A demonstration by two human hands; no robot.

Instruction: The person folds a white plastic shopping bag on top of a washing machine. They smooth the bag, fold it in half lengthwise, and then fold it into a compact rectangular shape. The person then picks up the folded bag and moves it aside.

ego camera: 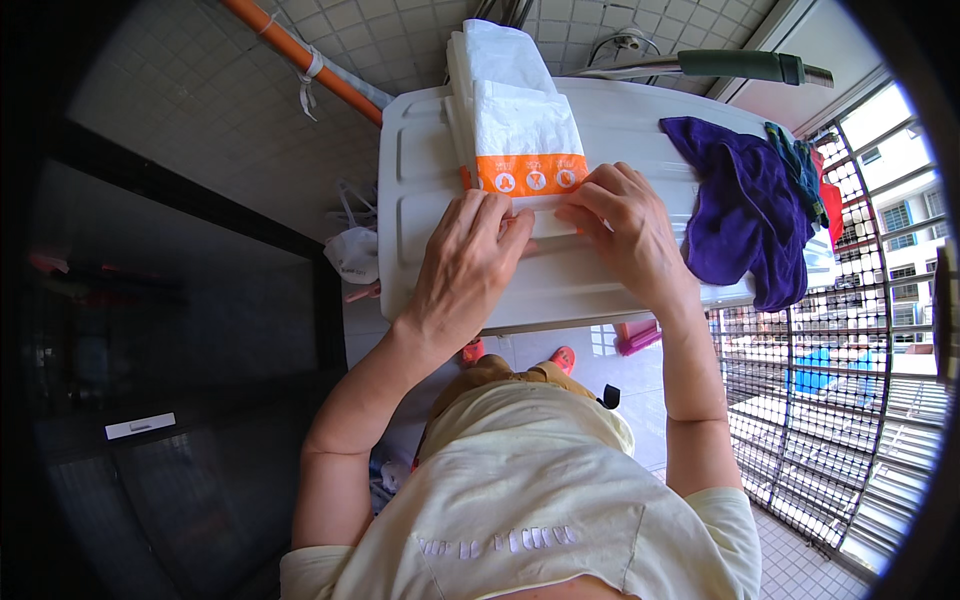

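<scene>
A folded white plastic-like bag (529, 120) with an orange printed band lies over the far part of a white plastic lid-like top (562, 289). My left hand (472, 251) pinches the near edge of the bag at its left side, thumb against bent fingers. At the right end of that same edge, my right hand (630, 221) grips with thumb and fingertips. Between the two hands a narrow white strip of the bag shows below the orange band. Fingers hide parts of the edge. More folded white layers are visible at the bag's left side.
A purple cloth (739, 202) drapes over the top's right end. Behind stands a metal pole with a green grip (739, 67); an orange pole (300, 56) leans at the left. A white face mask (352, 253) hangs beside the top. Window bars with mesh (787, 435) are at right.
</scene>
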